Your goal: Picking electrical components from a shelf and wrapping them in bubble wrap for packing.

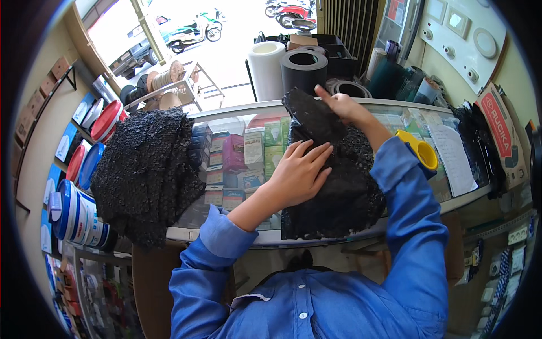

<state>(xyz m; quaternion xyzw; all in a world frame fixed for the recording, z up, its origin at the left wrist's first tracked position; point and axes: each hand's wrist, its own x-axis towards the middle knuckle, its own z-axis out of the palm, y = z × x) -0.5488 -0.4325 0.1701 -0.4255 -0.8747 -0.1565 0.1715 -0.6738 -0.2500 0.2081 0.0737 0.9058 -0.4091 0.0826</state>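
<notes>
A black plastic sheet [330,203] lies on the glass display counter in front of me, over dark bumpy material that shows at its right side. My left hand [302,171] rests flat on the sheet, fingers spread. My right hand [341,104] is at the far end, by a folded-up black flap [311,112]; its thumb points up and its other fingers are partly hidden, so its hold is unclear. To the left, a thick pile of black bubble wrap [144,178] hangs over the counter's near edge.
Small product boxes [253,150] show through the glass. Tall rolls [304,68] stand behind the counter. At right are a yellow tape dispenser [419,150], a written paper sheet [452,159], more black plastic [478,148] and a cardboard box [504,135]. Paint pails [78,214] stand left.
</notes>
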